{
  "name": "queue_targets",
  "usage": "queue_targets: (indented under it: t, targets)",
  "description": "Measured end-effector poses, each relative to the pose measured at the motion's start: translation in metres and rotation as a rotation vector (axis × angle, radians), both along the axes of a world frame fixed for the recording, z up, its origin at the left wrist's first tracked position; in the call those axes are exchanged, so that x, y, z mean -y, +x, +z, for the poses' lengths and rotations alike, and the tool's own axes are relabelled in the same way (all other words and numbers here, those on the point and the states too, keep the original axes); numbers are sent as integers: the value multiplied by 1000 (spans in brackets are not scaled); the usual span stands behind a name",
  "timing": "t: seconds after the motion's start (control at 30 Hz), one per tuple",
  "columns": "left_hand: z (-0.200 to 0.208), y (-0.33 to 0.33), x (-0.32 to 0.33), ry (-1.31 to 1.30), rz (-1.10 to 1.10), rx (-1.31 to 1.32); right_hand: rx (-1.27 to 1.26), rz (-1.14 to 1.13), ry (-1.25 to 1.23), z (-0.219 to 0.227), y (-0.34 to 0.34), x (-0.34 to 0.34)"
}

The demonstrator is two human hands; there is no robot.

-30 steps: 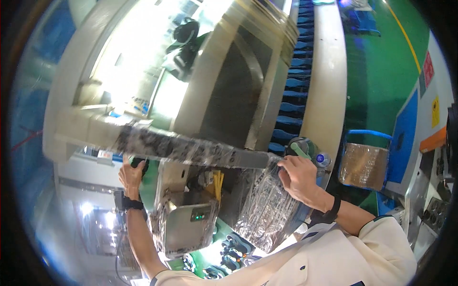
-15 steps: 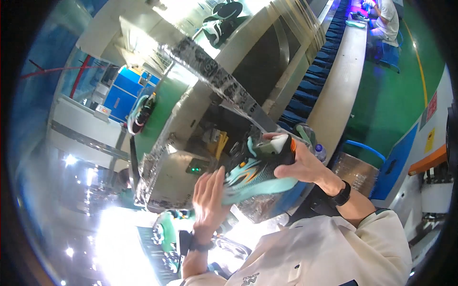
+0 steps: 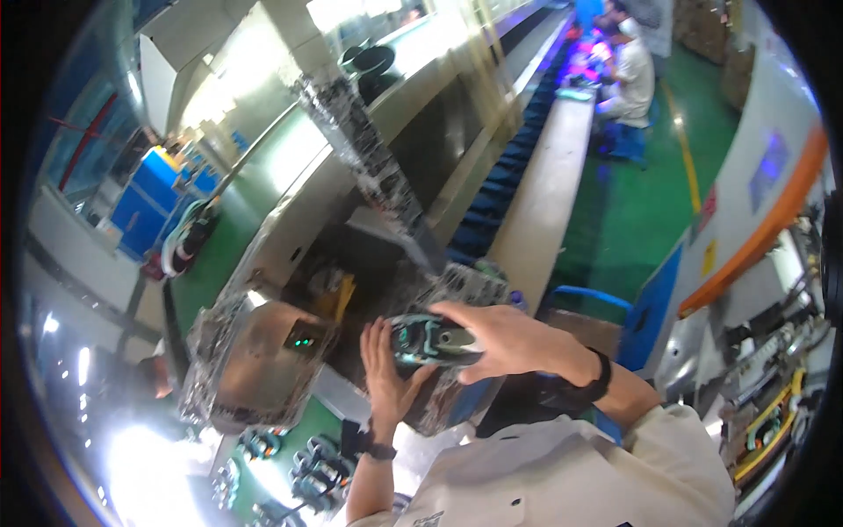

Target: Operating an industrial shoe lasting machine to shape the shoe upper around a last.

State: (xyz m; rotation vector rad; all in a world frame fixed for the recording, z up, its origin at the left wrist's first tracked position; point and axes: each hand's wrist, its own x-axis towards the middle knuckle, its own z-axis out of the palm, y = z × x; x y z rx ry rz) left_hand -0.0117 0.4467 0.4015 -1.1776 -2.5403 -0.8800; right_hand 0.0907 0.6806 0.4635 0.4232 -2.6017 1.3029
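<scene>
Between my two hands is a running shoe (image 3: 423, 341), black and mint green, seen from above with its laces and opening upward. My left hand (image 3: 388, 376) closes around the toe end, fingers along the far left side and thumb on the near side. At the heel end, my right hand (image 3: 520, 341) grips the shoe with the fingers over the far side and the thumb nearer me. The sole is hidden from this angle.
Left of the shoe stands a film-wrapped metal box (image 3: 268, 364) with a small lit display. A wrapped post (image 3: 373, 171) rises beyond. Several shoes (image 3: 320, 470) sit lower left; another shoe (image 3: 189, 237) lies far left. A seated person (image 3: 628, 83) works along the conveyor (image 3: 536, 184).
The shoe has turned from its side view to show its top, and my hands turned with it. My view has shifted, so more shoes show at lower left.
</scene>
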Motion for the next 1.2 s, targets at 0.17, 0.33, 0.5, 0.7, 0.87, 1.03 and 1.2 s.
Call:
queue_targets:
  t: [0.17, 0.33, 0.5, 0.7, 0.87, 1.03, 1.2]
  targets:
    - [5, 3, 6, 87, -58, -15, 48, -132, 492, 23, -31, 48]
    - [7, -2, 10, 192, -116, 85, 177, -237, 460, 25, -37, 50]
    - [-7, -12, 24, 314, -180, 103, 181, -311, 493, 30, -36, 64]
    - [-12, -10, 28, 525, -143, 309, 96, -579, 442, 20, -22, 79]
    - [-14, 12, 19, 560, -230, 488, -176, -855, 7, -15, 54, 84]
    - [4, 124, -4, 639, -564, 955, -272, -1033, -692, -43, 176, 130]
    - [20, 279, -57, 399, -868, 1411, -498, -1254, -551, -38, 333, 135]
